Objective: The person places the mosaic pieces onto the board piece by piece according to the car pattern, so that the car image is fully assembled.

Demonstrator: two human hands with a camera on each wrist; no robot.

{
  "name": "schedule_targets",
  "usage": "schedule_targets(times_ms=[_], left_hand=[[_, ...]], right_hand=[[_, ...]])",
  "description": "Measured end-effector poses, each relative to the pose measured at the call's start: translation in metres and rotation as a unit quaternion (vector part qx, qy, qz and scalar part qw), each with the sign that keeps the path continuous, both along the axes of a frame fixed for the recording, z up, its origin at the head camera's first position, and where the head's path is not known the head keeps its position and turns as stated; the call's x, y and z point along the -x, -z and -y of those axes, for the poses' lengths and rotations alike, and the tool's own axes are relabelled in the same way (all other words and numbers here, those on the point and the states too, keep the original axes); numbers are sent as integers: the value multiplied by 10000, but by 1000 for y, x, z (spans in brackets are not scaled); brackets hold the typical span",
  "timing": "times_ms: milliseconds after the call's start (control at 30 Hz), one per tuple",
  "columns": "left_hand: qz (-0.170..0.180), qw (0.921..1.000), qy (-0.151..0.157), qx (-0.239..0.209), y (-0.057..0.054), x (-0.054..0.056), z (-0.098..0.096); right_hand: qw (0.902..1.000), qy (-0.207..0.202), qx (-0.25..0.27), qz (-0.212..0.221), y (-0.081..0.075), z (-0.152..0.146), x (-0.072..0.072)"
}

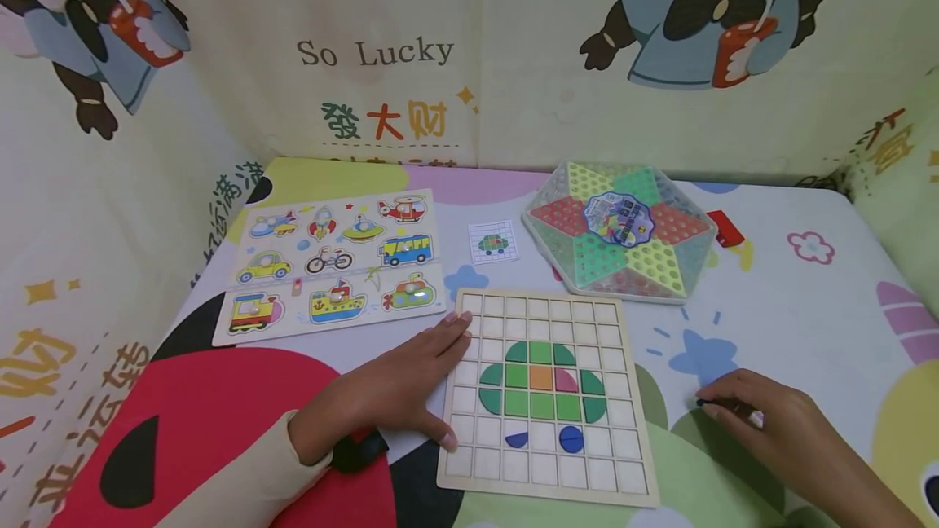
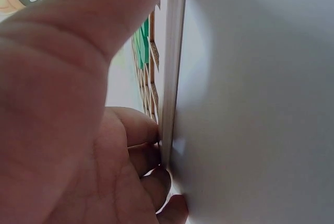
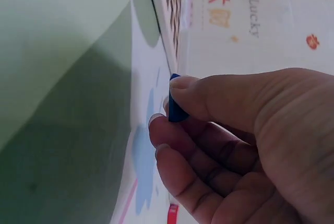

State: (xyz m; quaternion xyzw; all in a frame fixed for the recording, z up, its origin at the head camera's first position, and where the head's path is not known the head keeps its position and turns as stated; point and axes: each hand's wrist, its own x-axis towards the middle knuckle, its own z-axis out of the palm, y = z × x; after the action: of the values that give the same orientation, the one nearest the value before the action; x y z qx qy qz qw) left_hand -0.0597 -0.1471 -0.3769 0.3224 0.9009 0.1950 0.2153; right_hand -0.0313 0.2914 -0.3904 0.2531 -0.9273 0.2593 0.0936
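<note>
A wooden grid board lies on the table with green squares, green rounded pieces, an orange square and a pink rounded piece set in it. Lower on the grid sit one blue half-circle and two blue halves forming a circle. My left hand rests along the board's left edge, thumb and fingers spread apart and touching the frame. To the right of the board, my right hand pinches a small blue half-circle piece between thumb and fingers, above the tablecloth.
A vehicle peg puzzle lies at the back left. Beside it is a small picture card showing a car pattern. Behind the grid board lies a hexagonal game board, with a red object at its right.
</note>
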Motion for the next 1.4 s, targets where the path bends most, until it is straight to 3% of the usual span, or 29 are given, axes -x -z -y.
schedule_targets(times_ms=[233,467,733,1000,1100,1233,1400], left_hand=[[86,10000,-24,45,3,-1,0],[99,9999,17,-15,1,0,0],[45,10000,57,-12,0,0,-1],[30,10000,27,25,1,1,0],[5,10000,19,16,1,1,0],[94,10000,-3,-30,1,0,-1],[89,10000,0,-2,0,0,0]], right_hand=[[9948,-680,519,552,-5,14,6],[9834,-1193,362,1321,-17,32,15],[9730,-1391,447,1789,-22,58,22],[9750,-1490,234,1629,-21,83,30],[9729,-1594,350,1639,-21,92,30],[9718,-1856,590,1328,-12,103,28],[9721,-1891,644,1229,-13,113,26]])
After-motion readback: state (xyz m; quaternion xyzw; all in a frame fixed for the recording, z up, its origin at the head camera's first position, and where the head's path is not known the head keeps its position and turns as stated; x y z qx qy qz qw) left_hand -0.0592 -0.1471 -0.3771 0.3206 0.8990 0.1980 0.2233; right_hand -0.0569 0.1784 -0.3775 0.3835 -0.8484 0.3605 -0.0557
